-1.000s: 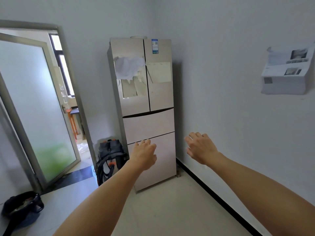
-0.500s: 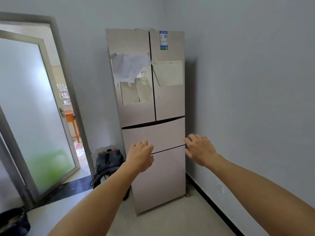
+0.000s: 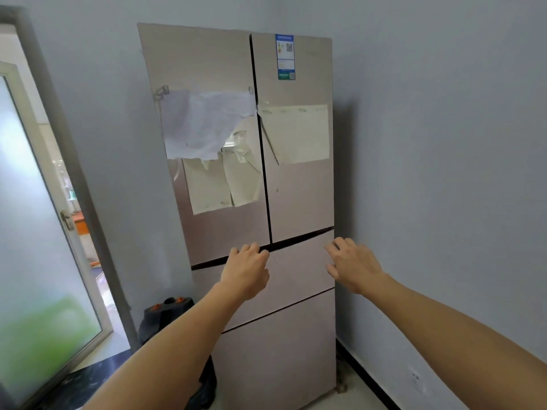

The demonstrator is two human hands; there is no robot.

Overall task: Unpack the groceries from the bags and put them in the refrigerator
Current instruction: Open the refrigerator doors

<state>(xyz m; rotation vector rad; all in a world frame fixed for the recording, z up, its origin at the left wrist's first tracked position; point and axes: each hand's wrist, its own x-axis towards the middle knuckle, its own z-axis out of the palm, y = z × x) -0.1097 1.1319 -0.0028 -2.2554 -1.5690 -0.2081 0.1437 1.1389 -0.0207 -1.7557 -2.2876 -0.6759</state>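
Note:
A tall beige refrigerator (image 3: 299,202) stands in the corner with both upper doors and both lower drawers closed. Papers are stuck on its upper doors. My left hand (image 3: 247,269) reaches out in front of the gap under the left upper door, fingers loosely curled and empty. My right hand (image 3: 353,266) is held out near the fridge's right edge at the same height, fingers apart, holding nothing. No grocery bags or groceries are in view.
A dark backpack (image 3: 165,318) sits on the floor left of the fridge. A frosted glass door (image 3: 38,232) stands open on the left. The grey wall (image 3: 444,173) runs close along the right, with a black baseboard.
The view has moved closer to the refrigerator, which now fills more of the frame. Both hands have risen to the seam under the upper doors. The black bag on the floor at left has left view.

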